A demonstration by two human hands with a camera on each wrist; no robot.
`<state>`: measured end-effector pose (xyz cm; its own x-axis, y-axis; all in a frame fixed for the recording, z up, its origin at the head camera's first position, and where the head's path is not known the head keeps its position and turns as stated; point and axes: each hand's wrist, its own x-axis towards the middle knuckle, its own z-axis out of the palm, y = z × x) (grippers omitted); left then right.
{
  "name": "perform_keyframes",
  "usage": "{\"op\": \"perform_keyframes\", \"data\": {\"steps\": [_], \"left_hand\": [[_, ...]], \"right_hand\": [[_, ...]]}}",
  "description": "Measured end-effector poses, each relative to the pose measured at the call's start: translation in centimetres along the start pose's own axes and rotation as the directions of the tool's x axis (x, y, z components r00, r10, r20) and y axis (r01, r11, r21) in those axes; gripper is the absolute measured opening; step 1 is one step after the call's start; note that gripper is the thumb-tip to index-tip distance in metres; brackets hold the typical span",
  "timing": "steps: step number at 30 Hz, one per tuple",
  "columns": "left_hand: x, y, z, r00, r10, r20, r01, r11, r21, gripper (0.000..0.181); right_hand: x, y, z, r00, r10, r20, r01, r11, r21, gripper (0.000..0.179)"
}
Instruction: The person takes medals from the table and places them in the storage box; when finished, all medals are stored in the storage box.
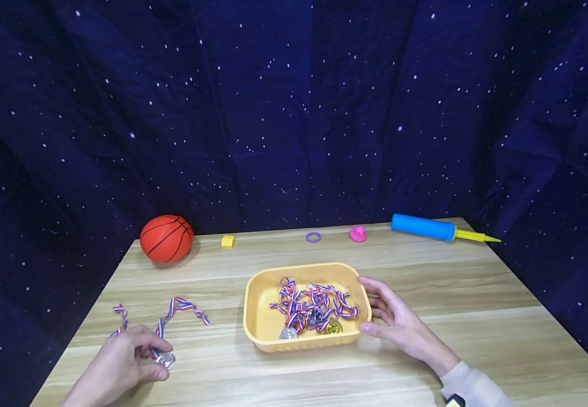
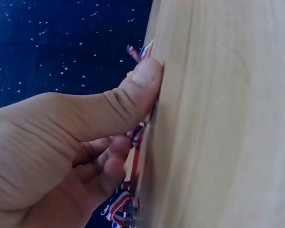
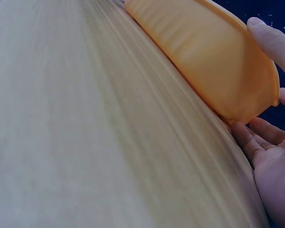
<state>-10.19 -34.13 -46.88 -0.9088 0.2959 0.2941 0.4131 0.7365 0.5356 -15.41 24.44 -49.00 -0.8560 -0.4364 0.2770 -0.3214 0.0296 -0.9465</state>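
In the head view, my left hand (image 1: 121, 362) is low on the left of the table, its thumb and curled fingers pinching a silver medal (image 1: 165, 360). Red, white and blue ribbon (image 1: 176, 307) spreads on the wood beyond the fingers; another stretch (image 1: 121, 317) is partly hidden by the hand. The left wrist view shows the thumb (image 2: 133, 97) close to the tabletop. Beside a yellow bin (image 1: 255, 333) is my right hand (image 1: 401, 322), its loosely spread fingers touching the right wall. Inside the bin lie tangled ribbons (image 1: 319, 299), silver medals (image 1: 289, 333) and a gold medal (image 1: 334, 326).
Along the table's back stand a red basketball (image 1: 167, 238), a yellow block (image 1: 228, 241), a purple ring (image 1: 313, 237), a pink duck (image 1: 358, 233) and a blue pump (image 1: 423, 227) with a yellow nozzle. A dark starry curtain (image 1: 294, 113) hangs behind the wooden table (image 1: 477, 339).
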Motion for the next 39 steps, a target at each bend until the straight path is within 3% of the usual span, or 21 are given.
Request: {"op": "perform_keyframes", "data": {"steps": [2, 5, 9, 14, 19, 22, 28, 33, 39], "left_hand": [[0.1, 0.1, 0.0, 1.000, -0.015, -0.013, 0.016, 0.999, 0.039, 0.041], [0.1, 0.2, 0.0, 0.999, -0.038, -0.003, 0.038, 0.999, 0.029, 0.041], [0.3, 0.3, -0.1, 0.996, -0.044, 0.072, 0.050, 0.995, -0.085, 0.038], [0.6, 0.5, 0.1, 0.990, -0.020, 0.138, 0.052, 0.971, -0.232, 0.036], [0.6, 0.8, 0.6, 0.993, 0.041, 0.109, -0.004, 0.947, -0.321, 0.033], [0.8, 1.2, 1.0, 0.996, 0.048, 0.075, -0.021, 0.944, -0.328, 0.031], [1.4, 2.2, 1.3, 0.999, -0.036, 0.039, 0.046, 0.949, -0.312, 0.027], [2.2, 3.0, 1.1, 0.993, -0.109, 0.043, 0.117, 0.927, -0.356, 0.034], [3.5, 3.9, 0.7, 0.996, -0.085, -0.033, 0.069, 0.937, -0.342, 0.031]], "right_hand": [[0.0, 0.0, 0.1, 1.000, 0.002, 0.000, -0.002, 1.000, 0.003, 0.085], [0.0, 0.0, 0.1, 1.000, 0.002, 0.000, -0.002, 1.000, 0.001, 0.086], [0.0, -0.1, 0.0, 1.000, -0.001, -0.003, 0.001, 1.000, -0.006, 0.086], [0.0, -0.2, 0.0, 1.000, -0.002, -0.003, 0.002, 1.000, -0.007, 0.086], [0.0, -0.1, -0.1, 1.000, -0.004, 0.000, 0.004, 1.000, -0.001, 0.086], [0.0, 0.0, -0.1, 1.000, -0.004, 0.002, 0.004, 1.000, 0.000, 0.086], [0.0, 0.0, 0.0, 1.000, 0.002, 0.001, -0.002, 1.000, 0.004, 0.086], [0.0, -0.1, 0.1, 1.000, 0.008, 0.000, -0.008, 1.000, 0.002, 0.086], [0.0, 0.0, 0.0, 1.000, 0.007, -0.004, -0.007, 1.000, -0.006, 0.086]]}}
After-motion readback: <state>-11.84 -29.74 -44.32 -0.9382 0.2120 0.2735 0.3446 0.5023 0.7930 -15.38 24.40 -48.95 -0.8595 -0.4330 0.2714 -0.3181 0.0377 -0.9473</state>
